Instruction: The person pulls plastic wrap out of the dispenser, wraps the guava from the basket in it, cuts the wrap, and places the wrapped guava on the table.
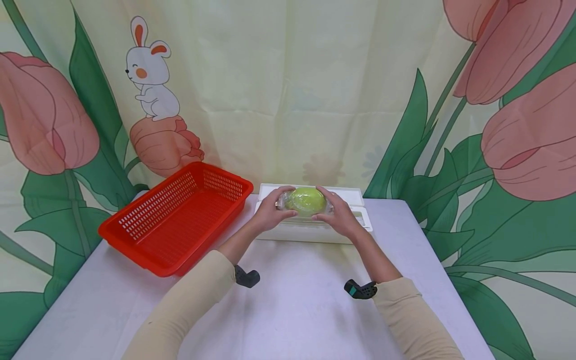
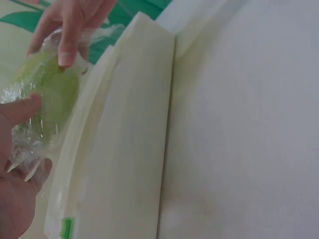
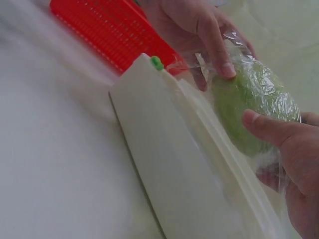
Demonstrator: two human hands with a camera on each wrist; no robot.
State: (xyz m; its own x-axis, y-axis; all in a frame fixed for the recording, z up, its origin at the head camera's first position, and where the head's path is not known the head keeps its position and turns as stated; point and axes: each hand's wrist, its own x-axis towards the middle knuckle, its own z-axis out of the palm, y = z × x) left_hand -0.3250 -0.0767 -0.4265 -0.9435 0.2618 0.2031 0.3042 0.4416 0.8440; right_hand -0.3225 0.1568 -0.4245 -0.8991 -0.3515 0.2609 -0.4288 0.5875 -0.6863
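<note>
A green mango [image 1: 306,201] wrapped in clear cling film is held up between both hands, over a long white cling film dispenser box [image 1: 306,234]. My left hand [image 1: 271,212] grips its left end, thumb in front and fingers behind. At the opposite end my right hand [image 1: 340,216] grips it the same way. Gathered film [image 2: 32,149] bunches at the ends of the mango in the left wrist view. The box's lid [image 1: 355,195] is tipped open toward the curtain, and a green slide cutter [image 3: 157,62] shows at one end.
A red slotted plastic basket [image 1: 180,220] stands to the left of the box on the white-covered table [image 1: 288,310]. Behind the table hangs a curtain [image 1: 324,100] printed with tulips and a rabbit. Black cameras [image 1: 246,276] are strapped to the wrists.
</note>
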